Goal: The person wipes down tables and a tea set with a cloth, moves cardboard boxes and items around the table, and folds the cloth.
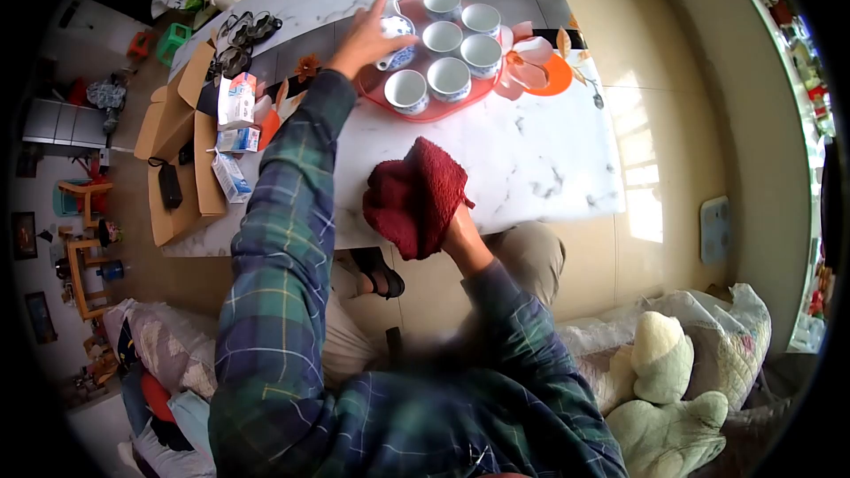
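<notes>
My left hand (361,38) is stretched over a blue-and-white teapot (400,55), with its thumb and forefinger spread apart. The thumb lies across the top of the pot; whether it presses on it I cannot tell. The teapot stands on the left part of a red tray (428,111), beside several small white cups (449,78) with blue patterns, all upright. In front of the tray, near the table's edge, my right hand (463,235) grips a dark red cloth (414,199). Its folds hide most of the fingers.
An open cardboard box (205,164) stands at the table's left, with small cartons (237,102) next to it. Dark strappy objects (248,31) lie behind the box. The marble-patterned table (549,159) bears a printed flower band. A pale plush toy (664,381) sits behind on the right.
</notes>
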